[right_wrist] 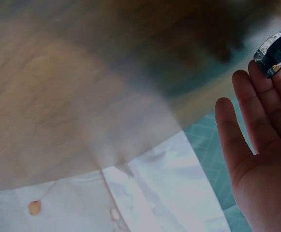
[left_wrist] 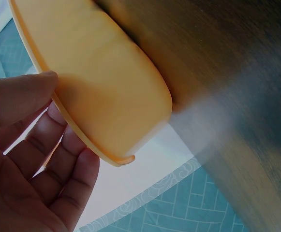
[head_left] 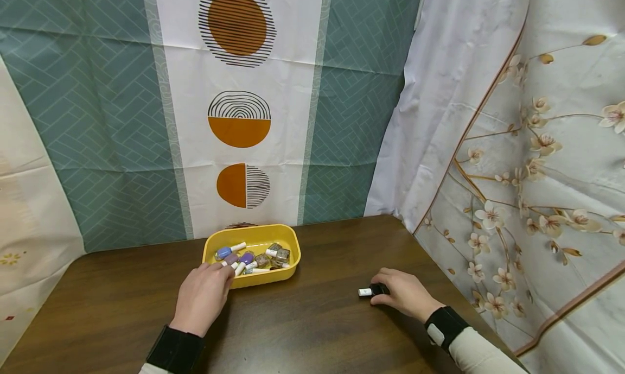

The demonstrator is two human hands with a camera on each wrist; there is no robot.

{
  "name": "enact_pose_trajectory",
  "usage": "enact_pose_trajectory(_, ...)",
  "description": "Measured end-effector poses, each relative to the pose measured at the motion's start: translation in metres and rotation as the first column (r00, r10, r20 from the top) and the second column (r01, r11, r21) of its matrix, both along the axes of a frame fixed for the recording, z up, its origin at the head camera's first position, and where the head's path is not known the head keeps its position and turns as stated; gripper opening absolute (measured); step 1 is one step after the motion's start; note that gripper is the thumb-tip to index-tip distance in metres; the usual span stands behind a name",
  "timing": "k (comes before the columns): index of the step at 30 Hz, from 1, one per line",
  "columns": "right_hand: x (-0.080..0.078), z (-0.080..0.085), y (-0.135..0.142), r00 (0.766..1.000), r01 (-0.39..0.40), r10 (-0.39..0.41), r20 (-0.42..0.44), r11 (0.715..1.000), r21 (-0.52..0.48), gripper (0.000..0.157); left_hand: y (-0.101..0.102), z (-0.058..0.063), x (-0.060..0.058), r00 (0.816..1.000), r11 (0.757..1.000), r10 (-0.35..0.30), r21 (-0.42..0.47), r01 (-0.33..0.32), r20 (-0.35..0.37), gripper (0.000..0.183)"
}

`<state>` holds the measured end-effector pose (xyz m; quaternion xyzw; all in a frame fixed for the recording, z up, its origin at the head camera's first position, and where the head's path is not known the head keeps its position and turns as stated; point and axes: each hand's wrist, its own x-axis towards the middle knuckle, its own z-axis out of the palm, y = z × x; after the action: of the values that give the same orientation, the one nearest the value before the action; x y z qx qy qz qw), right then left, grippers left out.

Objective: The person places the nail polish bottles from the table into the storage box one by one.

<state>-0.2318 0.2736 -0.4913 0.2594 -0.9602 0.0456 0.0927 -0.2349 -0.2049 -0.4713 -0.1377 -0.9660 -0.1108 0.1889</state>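
Observation:
My left hand pinches the near left rim of a yellow plastic basket. In the left wrist view, the thumb lies on the outside of the basket wall and the fingers curl over its edge. Several small nail polish bottles with white caps lie jumbled inside, among them a blue one, a purple one and a glittery one. Off to the right, my right hand holds a dark nail polish bottle between thumb and fingers, its white cap pointing left. Glass shows at the fingertips in the right wrist view.
A brown wooden table carries everything. Behind it hangs a green and white patterned curtain. A white flowered cloth runs along the right edge of the table.

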Motion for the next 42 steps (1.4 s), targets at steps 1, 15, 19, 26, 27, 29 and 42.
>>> enact_pose_trajectory(1, 0.000, 0.001, -0.002, 1.000, -0.002, 0.002, -0.002, 1.000, -0.002, 0.041, 0.000, 0.000, 0.000, 1.000, 1.000, -0.001, 0.000, 0.001, -0.001, 0.019)
enact_pose_trajectory(15, -0.014, 0.008, -0.036, 0.997, -0.037, 0.035, -0.070, 0.999, -0.023, 0.041, 0.001, -0.003, -0.001, 1.000, 1.000, 0.003, -0.011, -0.003, 0.001, 0.017)
enact_pose_trajectory(19, -0.019, 0.013, -0.047, 0.996, -0.045, 0.042, -0.084, 0.999, -0.028, 0.041, 0.001, -0.004, -0.002, 1.000, 1.000, 0.001, -0.008, -0.001, -0.011, 0.017)
enact_pose_trajectory(26, -0.026, 0.025, -0.071, 0.993, -0.069, 0.066, -0.098, 0.997, -0.034, 0.040, 0.001, -0.005, 0.000, 1.000, 1.000, 0.002, -0.007, -0.003, -0.015, 0.018)
enact_pose_trajectory(27, -0.027, 0.027, -0.074, 0.993, -0.072, 0.069, -0.101, 0.997, -0.034, 0.040, 0.001, -0.004, 0.000, 1.000, 1.000, 0.004, -0.007, -0.004, -0.014, 0.018)
enact_pose_trajectory(29, -0.029, 0.030, -0.081, 0.992, -0.075, 0.070, -0.103, 0.997, -0.036, 0.040, 0.001, -0.004, 0.000, 1.000, 1.000, 0.005, -0.006, -0.005, -0.011, 0.019)
enact_pose_trajectory(42, -0.038, 0.046, -0.120, 0.992, -0.064, 0.058, -0.116, 0.997, -0.044, 0.045, 0.000, -0.002, -0.001, 1.000, 1.000, 0.012, -0.010, -0.011, 0.005, 0.019)
